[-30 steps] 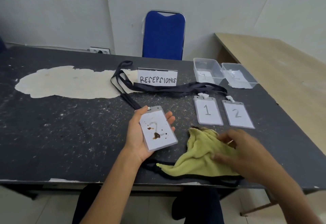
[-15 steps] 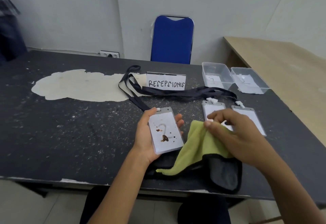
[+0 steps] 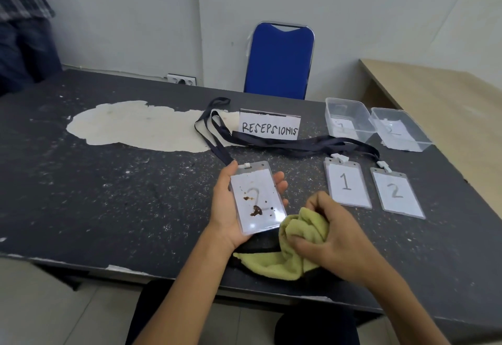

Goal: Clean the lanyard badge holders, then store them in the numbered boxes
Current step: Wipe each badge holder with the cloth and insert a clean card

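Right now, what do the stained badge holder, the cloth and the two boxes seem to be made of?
Badge holder: clear flexible plastic, probably vinyl, glossy; glare patch, card visible through it.
Cloth: soft yellow-green fabric, perhaps microfibre, matte; bunches into folds.
Left box and right box: thin translucent plastic, likely rigid; paper labels show through.

The badge holder (image 3: 256,198) in my left hand (image 3: 225,208) is clear over a white card, blotched with brown spots. The cloth (image 3: 304,238) in my right hand (image 3: 336,241) is yellow-green, with black at its near edge. The table (image 3: 108,195) is black, flecked white, with a pale beige patch far left. The lanyards (image 3: 298,144) are dark navy; the far chair (image 3: 279,59) is blue.
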### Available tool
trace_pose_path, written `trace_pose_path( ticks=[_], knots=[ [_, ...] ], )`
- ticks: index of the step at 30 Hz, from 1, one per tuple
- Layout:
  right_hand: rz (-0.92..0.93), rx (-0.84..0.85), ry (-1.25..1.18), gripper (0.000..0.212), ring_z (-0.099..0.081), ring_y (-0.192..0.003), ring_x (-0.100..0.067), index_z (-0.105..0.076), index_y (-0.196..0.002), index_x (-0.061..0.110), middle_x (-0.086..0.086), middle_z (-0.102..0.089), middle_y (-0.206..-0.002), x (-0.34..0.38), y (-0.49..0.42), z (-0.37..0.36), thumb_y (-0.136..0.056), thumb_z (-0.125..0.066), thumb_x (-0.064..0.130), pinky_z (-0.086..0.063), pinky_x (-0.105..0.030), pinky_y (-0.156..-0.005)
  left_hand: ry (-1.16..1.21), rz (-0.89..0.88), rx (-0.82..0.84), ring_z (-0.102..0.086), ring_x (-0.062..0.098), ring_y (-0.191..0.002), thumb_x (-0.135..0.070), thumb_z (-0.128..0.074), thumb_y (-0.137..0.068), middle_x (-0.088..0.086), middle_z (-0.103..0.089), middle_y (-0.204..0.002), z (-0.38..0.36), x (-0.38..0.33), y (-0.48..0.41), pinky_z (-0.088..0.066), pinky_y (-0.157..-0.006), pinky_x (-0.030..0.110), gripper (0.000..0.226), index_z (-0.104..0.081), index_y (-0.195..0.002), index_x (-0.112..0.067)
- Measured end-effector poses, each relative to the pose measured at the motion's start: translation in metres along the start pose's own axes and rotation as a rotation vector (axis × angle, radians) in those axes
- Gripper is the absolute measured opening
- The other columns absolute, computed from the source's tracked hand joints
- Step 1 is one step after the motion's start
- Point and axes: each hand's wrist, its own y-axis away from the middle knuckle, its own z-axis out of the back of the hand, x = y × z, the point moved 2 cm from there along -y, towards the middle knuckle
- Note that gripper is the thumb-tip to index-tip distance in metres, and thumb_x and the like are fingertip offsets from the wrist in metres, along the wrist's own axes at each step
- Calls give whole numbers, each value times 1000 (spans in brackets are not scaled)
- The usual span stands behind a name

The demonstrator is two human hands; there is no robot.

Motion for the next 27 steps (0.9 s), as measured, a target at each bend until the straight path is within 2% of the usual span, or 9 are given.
trace_pose_path(
  ticks=[4,6,9,11,14,18,23,25,27],
  knots=[
    [16,-2,-138,23,-47,-58,-8,-50,-79,14,-1,-55,-67,-5,4,7,-63,-67,14,-42,-27,-52,14,-25,-28,-67,31,-93,-57,-48,-85,20,-64,-121,4,-1,-2,-45,-92,46,71,-57,-130,-3],
    [25,-26,-192,17,-55,-65,-14,-55,-79,10,-8,-62,-77,-4,4,11,-63,-61,7,-47,-28,-58,10,-22,-27,-67,31,-92,-57,-48,-84,20,-65,-120,4,-1,-2,-46,-91,46,70,-58,-128,-3],
    [95,-63,-161,21,-62,-83,-14,-63,-80,19,0,-64,-92,5,0,20,-64,-63,5,-49,-20,-71,-9,-12,-16,-66,31,-95,-56,-48,-85,20,-64,-121,3,-1,-1,-46,-88,45,67,-63,-120,-2],
    [131,-60,-24,23,-58,-82,-11,-60,-81,29,3,-57,-93,10,-4,25,-66,-73,18,-43,-14,-70,-13,-16,-11,-64,31,-97,-57,-48,-84,19,-63,-122,3,-2,-1,-45,-90,46,68,-62,-123,-3],
    [57,-9,143,46,-42,-61,-6,-46,-74,25,7,-48,-74,11,-8,29,-60,-87,42,-35,-15,-55,7,-13,-16,-64,31,-97,-57,-49,-84,17,-63,-122,5,-2,-1,-43,-92,46,73,-54,-133,-4],
    [-73,18,85,60,-30,-51,-5,-37,-64,16,7,-37,-56,9,-9,28,-48,-79,57,-28,-21,-47,10,-20,-20,-65,31,-96,-56,-49,-85,18,-64,-121,7,-2,-1,-45,-91,46,70,-54,-133,-6],
    [-230,35,52,50,-32,-49,-7,-44,-60,17,10,-36,-52,3,-6,30,-72,-52,65,-30,-22,-48,6,-31,-16,-66,30,-93,-55,-48,-85,18,-66,-115,6,-1,0,-46,-88,45,65,-58,-128,-7],
    [-252,117,37,45,-36,-52,-9,-51,-60,13,5,-40,-55,1,-3,32,-85,-55,51,-32,-24,-51,-1,-25,-19,-66,30,-93,-55,-49,-85,17,-65,-117,6,0,0,-47,-88,45,68,-56,-132,-6],
    [-255,195,29,34,-43,-59,-12,-62,-70,8,-1,-50,-62,-1,0,35,-91,-59,34,-36,-28,-57,-10,-21,-18,-66,30,-93,-55,-50,-84,17,-66,-117,6,1,0,-46,-89,45,70,-53,-134,-6]
  ],
)
